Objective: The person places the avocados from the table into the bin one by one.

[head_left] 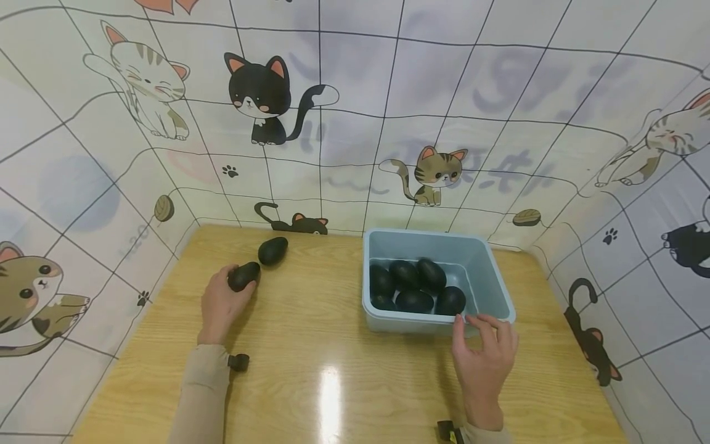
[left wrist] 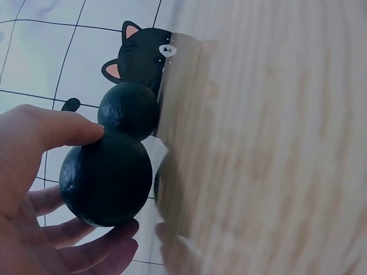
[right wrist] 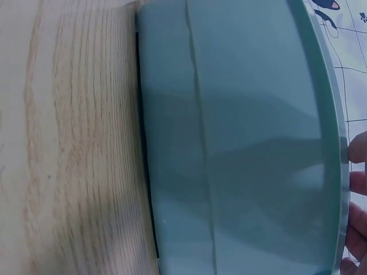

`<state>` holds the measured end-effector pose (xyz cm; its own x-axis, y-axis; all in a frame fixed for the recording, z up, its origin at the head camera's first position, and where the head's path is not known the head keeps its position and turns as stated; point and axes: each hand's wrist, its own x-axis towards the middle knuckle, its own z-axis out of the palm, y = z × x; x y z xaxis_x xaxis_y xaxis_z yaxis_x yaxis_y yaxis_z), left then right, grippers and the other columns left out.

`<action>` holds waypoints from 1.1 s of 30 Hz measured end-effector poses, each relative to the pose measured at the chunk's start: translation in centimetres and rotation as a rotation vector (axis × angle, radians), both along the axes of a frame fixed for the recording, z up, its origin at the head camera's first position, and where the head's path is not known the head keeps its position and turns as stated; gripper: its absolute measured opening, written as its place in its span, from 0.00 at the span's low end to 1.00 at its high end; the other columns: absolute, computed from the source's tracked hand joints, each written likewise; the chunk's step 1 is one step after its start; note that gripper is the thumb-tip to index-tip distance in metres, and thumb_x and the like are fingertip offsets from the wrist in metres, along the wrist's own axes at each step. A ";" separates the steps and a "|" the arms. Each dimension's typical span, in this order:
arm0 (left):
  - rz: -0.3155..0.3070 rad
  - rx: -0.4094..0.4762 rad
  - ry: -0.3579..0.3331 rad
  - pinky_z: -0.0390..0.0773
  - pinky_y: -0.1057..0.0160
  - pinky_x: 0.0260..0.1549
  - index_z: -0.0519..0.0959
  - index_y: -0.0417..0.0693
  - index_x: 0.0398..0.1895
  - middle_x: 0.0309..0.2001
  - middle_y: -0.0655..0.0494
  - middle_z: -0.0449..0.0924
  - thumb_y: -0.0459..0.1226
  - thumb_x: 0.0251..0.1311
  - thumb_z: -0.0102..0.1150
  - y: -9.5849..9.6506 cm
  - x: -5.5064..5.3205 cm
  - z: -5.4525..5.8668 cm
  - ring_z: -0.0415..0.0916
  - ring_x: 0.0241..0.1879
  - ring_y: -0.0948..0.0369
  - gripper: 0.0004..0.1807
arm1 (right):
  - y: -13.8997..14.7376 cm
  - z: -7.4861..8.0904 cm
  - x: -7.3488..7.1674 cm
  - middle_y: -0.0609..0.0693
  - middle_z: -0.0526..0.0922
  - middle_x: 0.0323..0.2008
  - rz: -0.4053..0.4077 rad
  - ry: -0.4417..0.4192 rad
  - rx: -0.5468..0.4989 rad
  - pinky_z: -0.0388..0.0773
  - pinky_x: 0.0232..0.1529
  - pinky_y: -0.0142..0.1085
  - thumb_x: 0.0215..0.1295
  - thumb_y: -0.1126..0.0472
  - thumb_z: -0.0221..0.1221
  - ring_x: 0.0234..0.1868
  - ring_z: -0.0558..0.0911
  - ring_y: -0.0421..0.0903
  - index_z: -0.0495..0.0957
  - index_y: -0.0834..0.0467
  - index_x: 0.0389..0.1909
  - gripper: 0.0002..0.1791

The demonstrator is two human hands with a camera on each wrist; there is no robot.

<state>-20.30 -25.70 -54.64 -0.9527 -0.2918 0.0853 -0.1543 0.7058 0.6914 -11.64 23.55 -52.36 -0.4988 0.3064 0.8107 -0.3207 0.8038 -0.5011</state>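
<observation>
My left hand [head_left: 220,307] grips a dark avocado [head_left: 244,277] with thumb and fingers at the left of the table. In the left wrist view, the thumb lies on top of the held avocado [left wrist: 107,180] and the fingers are under and behind it. Just beyond it is a second avocado [head_left: 273,251], near the back wall. At the right, my right hand [head_left: 485,357] holds the front rim of a pale blue plastic bin [head_left: 501,287] with bent fingers. In the right wrist view, fingertips [right wrist: 356,182] sit at the rim. Several avocados [head_left: 415,301] lie inside the bin, mostly towards its left.
The wooden table [head_left: 310,345] meets walls with a cat-print covering [head_left: 349,135] at the back and both sides. A black wrist-camera piece [head_left: 239,362] sticks out beside the left sleeve, and another [head_left: 445,430] beside the right.
</observation>
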 end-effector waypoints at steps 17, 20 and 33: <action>-0.001 0.022 0.071 0.72 0.33 0.64 0.72 0.43 0.74 0.71 0.34 0.74 0.46 0.68 0.67 0.4 0.6 1.7 0.72 0.69 0.35 0.34 | -0.1 -0.2 0.1 0.66 0.82 0.38 0.001 -0.014 -0.007 0.59 0.56 0.38 0.62 0.61 0.70 0.43 0.77 0.66 0.86 0.69 0.33 0.12; -0.008 0.022 0.085 0.73 0.32 0.63 0.73 0.44 0.74 0.71 0.34 0.74 0.45 0.67 0.68 0.7 0.7 1.9 0.73 0.69 0.35 0.34 | -0.2 -0.3 0.0 0.67 0.82 0.38 0.000 0.004 -0.015 0.60 0.57 0.38 0.61 0.62 0.70 0.42 0.77 0.66 0.86 0.69 0.32 0.12; -0.038 0.035 0.144 0.74 0.34 0.61 0.75 0.43 0.71 0.67 0.35 0.77 0.44 0.65 0.70 1.8 0.9 2.9 0.75 0.66 0.36 0.33 | -0.3 -0.5 -0.1 0.67 0.83 0.38 -0.008 0.022 -0.027 0.59 0.56 0.37 0.61 0.62 0.70 0.42 0.77 0.66 0.86 0.69 0.32 0.11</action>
<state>-19.36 -23.86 -51.76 -0.9419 -0.2605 0.2120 -0.0255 0.6847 0.7284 -11.75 23.29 -52.83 -0.4788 0.3320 0.8127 -0.3255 0.7926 -0.5156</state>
